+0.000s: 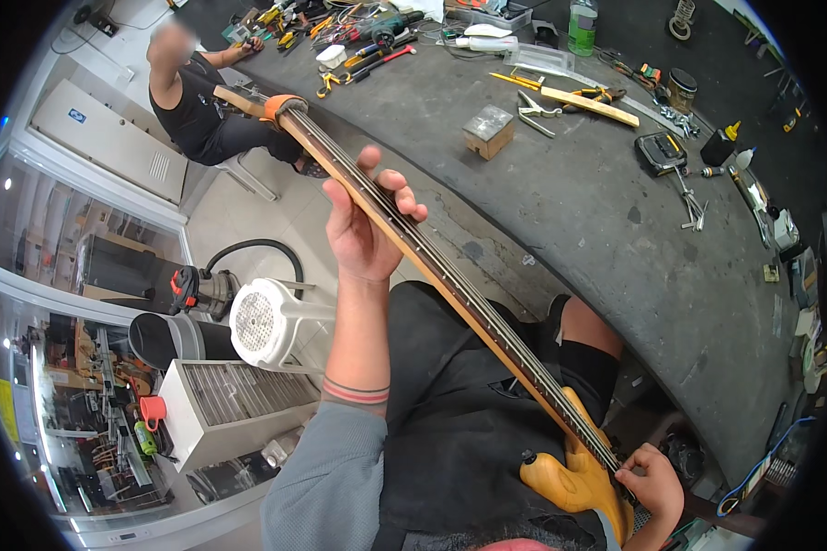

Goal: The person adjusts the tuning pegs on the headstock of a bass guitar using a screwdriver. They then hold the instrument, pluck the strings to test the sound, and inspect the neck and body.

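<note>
An electric bass guitar (459, 296) lies across my lap, its neck slanting up to the far left and its yellow wooden body at the lower right. My left hand (370, 225) is around the neck, thumb on the near side and curled fingers over the far edge, fingertips slightly raised above the strings. An orange band (283, 106) wraps the neck beside the headstock. At the body end, my right hand (654, 482) has its fingers curled in against the strings; some fingertips are hidden.
A dark workbench (542, 211) curves along the right, bearing a small metal-topped wooden block (489, 131), pliers (537, 112), tape measure (662, 153) and several tools. Another person (202, 106) sits at its far left end. On the left stand a white stool (262, 321), vacuum cleaner (202, 289) and bin (161, 338).
</note>
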Available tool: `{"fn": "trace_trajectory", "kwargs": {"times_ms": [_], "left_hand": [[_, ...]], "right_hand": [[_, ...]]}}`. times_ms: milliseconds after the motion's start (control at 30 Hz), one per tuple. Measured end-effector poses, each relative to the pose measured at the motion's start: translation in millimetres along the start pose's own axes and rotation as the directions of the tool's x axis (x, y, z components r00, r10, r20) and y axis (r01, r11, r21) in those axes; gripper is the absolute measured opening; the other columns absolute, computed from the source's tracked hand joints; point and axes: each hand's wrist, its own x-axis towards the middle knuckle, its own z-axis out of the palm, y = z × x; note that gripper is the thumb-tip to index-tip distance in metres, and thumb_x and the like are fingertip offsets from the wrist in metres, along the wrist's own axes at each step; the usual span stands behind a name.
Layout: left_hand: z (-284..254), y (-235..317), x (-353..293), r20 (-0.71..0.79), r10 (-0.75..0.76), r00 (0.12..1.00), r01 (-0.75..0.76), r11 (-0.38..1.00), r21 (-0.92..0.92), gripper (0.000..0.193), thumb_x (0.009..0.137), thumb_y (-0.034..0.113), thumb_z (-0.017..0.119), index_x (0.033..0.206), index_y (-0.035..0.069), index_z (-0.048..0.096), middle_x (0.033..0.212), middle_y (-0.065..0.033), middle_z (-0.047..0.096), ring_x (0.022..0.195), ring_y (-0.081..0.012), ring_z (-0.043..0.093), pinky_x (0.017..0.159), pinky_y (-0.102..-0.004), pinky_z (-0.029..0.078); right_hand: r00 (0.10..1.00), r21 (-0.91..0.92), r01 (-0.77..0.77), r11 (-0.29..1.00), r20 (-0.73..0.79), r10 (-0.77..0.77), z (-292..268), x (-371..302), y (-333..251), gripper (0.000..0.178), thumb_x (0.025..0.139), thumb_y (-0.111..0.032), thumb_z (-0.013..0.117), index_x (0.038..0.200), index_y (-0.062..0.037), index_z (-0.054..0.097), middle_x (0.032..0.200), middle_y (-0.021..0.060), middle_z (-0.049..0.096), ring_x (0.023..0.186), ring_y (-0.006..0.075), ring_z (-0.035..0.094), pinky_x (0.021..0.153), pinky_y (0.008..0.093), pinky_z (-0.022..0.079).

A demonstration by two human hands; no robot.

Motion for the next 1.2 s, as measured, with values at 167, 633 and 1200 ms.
{"fn": "trace_trajectory", "kwargs": {"times_ms": [167, 633, 1200], "left_hand": [[-3, -5, 7, 0.169, -0.007, 0.986, 0.027, 0.993, -0.112, 0.052, 0.111, 0.061, 0.054, 0.124, 0.010, 0.053, 0.111, -0.0112, 0.068, 0.088, -0.0227, 0.065, 0.083, -0.0404, 0.057], [7, 1, 7, 0.108, -0.096, 0.990, 0.089, 0.994, 0.066, 0.059, 0.111, 0.071, 0.041, 0.116, 0.015, 0.059, 0.112, -0.0129, 0.066, 0.100, -0.0281, 0.068, 0.086, -0.0411, 0.055], [24, -57, -35, 0.027, -0.148, 0.989, 0.150, 0.986, -0.078, 0.053, 0.109, 0.065, 0.054, 0.117, 0.013, 0.053, 0.103, -0.0069, 0.065, 0.104, -0.0271, 0.069, 0.099, -0.0507, 0.057]], "right_hand": [[0.999, 0.213, 0.012, 0.977, -0.055, 0.000, 10, 1, 5, 0.026, 0.084, -0.011, 0.084, 0.106, 0.0000, 0.076, 0.101, 0.0119, 0.066, 0.100, 0.0291, 0.069, 0.089, 0.0403, 0.054], [1.000, 0.191, 0.017, 0.981, -0.007, -0.016, 8, 5, 15, 0.021, 0.083, -0.014, 0.083, 0.099, -0.0013, 0.078, 0.099, 0.0129, 0.067, 0.097, 0.0305, 0.069, 0.086, 0.0398, 0.054], [0.992, 0.102, -0.129, 0.986, 0.005, 0.130, 2, 2, 0, 0.020, 0.082, -0.011, 0.084, 0.094, 0.0022, 0.075, 0.092, 0.0165, 0.071, 0.089, 0.0297, 0.070, 0.079, 0.0403, 0.053]]}}
